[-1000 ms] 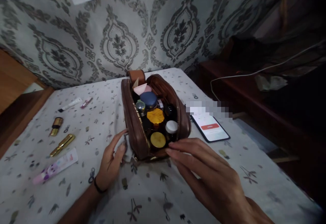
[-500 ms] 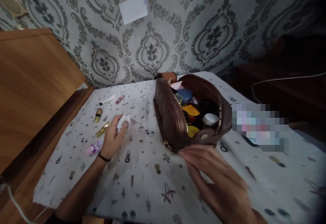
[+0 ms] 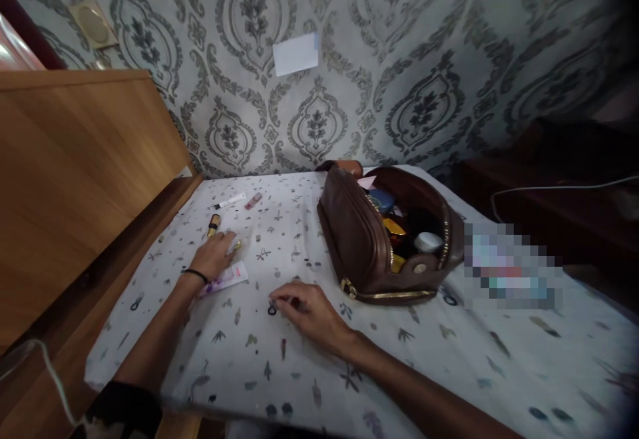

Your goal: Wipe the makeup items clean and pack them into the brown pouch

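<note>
Right now your left hand [image 3: 214, 256] is sitting low over the worktop [image 3: 292, 239], its fingers partly covering a shiny gold stick [image 3: 238, 245]; whether they're clamping it or only touching it, you aren't showing enough to tell. That's the risky spot: the stick is looking slick and round, so a loose pinch could be sending it rolling, perhaps toward the gold-and-black bottle [image 3: 213, 225] lying just beyond your knuckles. Meanwhile the purple-and-white tube [image 3: 229, 278] is lying right beside your wrist, partly hidden, so a careless swing could be dragging it along.

Over on the other side, your right hand [image 3: 314, 309] is hanging apart from the brown bag [image 3: 349, 233], fingers bending in near the thumb, and it's impossible to tell whether they're holding anything small. The bag is standing unzipped and packed, with a white-lidded jar [image 3: 428, 243] showing in its mouth; an elbow or forearm bump could be tipping it and spilling jars. And watch that dark sleeve [image 3: 130, 406]: it's hanging close to the cloth [image 3: 234, 372] at the near edge, so a snag could be shifting everything together.
</note>
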{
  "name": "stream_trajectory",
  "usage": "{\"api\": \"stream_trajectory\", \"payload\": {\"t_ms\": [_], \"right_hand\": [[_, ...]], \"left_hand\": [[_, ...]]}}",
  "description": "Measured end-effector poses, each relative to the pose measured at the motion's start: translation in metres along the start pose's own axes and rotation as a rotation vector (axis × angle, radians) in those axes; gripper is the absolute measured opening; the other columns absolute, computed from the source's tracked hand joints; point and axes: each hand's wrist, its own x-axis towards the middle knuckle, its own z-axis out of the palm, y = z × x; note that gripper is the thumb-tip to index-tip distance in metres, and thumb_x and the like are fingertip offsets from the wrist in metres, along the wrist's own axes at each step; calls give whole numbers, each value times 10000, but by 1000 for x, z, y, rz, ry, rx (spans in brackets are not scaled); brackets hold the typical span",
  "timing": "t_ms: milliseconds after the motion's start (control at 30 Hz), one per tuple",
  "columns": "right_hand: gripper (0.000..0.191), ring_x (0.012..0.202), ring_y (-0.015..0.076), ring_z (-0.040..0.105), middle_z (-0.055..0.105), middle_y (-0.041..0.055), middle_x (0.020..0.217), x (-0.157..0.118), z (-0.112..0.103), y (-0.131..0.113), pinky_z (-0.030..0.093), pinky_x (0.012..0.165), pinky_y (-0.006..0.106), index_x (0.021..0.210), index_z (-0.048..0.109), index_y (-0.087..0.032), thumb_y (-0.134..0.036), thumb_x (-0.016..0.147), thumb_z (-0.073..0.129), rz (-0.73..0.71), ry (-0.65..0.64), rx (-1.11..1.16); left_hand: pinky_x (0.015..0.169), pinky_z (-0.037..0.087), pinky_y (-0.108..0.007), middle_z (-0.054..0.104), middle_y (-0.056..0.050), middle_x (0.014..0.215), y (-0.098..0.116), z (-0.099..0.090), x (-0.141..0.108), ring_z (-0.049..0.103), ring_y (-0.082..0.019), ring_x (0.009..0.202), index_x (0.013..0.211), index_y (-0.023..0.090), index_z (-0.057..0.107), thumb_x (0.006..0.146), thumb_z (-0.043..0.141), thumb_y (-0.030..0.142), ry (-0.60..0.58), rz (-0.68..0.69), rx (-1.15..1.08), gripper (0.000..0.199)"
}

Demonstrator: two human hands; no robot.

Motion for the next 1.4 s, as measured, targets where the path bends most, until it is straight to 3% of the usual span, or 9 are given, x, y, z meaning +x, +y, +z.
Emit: {"api": "stream_trajectory", "payload": {"t_ms": [133, 233, 367, 467, 600, 900, 1033, 1167, 1400], "right_hand": [[189, 726, 151, 656, 733, 35, 805, 2, -3, 15, 503, 665, 255, 972, 756, -186, -304, 860, 659, 176, 31, 246], [345, 777, 158, 672, 730, 57, 901, 3, -10, 13, 502, 618, 241, 1076, 720, -191, -439, 836, 710, 245, 63, 504], [478, 955, 202, 691, 702, 98, 1145, 5, -12, 5, 549, 667, 264, 1145, 672, -213, -504, 780, 771, 293, 94, 846], [453, 942, 195, 691, 709, 78, 1109, 4, -11, 2, 561, 714, 285, 1111, 672, -218, -497, 772, 785, 286, 62, 1005], [465, 798, 144, 677, 712, 47, 932, 3, -14, 2, 518, 654, 232, 1066, 669, -193, -487, 739, 820, 300, 58, 1070], [452, 504, 72, 393, 436, -63, 629, 0, -16, 4, 282, 472, 218, 805, 558, -178, -608, 776, 695, 343, 50, 689], [259, 636, 110, 422, 430, -34, 667, -7, -18, -2, 325, 610, 246, 722, 473, -182, -341, 908, 556, 160, 41, 190], [78, 791, 168, 531, 572, 19, 831, -13, -18, -9, 393, 742, 279, 836, 536, -177, -196, 908, 559, 116, 38, -192], [137, 930, 210, 607, 655, 73, 1022, -14, -20, -1, 461, 812, 294, 1078, 608, -179, -211, 951, 567, 68, -3, -323]], "left_hand": [[978, 482, -432, 602, -145, 1263, 7, -19, 6, 604, -289, 1133, 1297, 183, 508, 961, 440, 369, 90, -15, -112, 390], [1038, 451, -355, 557, -117, 1386, 33, -27, 0, 562, -244, 1231, 1426, 184, 403, 986, 395, 415, 157, 48, -321, 497], [1086, 405, -340, 598, -87, 1359, 93, -12, -20, 550, -246, 1256, 1374, 189, 487, 953, 513, 441, 160, 237, -884, 491], [1067, 415, -349, 614, -100, 1304, 129, 6, -31, 574, -235, 1201, 1368, 182, 480, 973, 498, 401, 129, 290, -936, 452], [1100, 392, -375, 589, -122, 1335, 143, 20, -35, 546, -241, 1251, 1358, 184, 466, 987, 475, 368, 179, 324, -903, 414], [1136, 353, -367, 535, -101, 1430, 121, 29, -38, 481, -226, 1354, 1392, 217, 469, 1011, 435, 380, 224, 304, -866, 416], [985, 448, -343, 660, -86, 1177, 120, 24, -37, 606, -224, 1140, 1200, 204, 612, 1011, 410, 409, 127, 328, -822, 345], [778, 463, -317, 630, -30, 802, 125, 18, -36, 608, -201, 809, 896, 203, 618, 1006, 371, 463, 91, 254, -828, 375], [641, 390, -280, 513, 25, 685, 125, 11, -30, 492, -162, 659, 821, 218, 570, 958, 413, 479, 44, 96, -948, 334]]}}
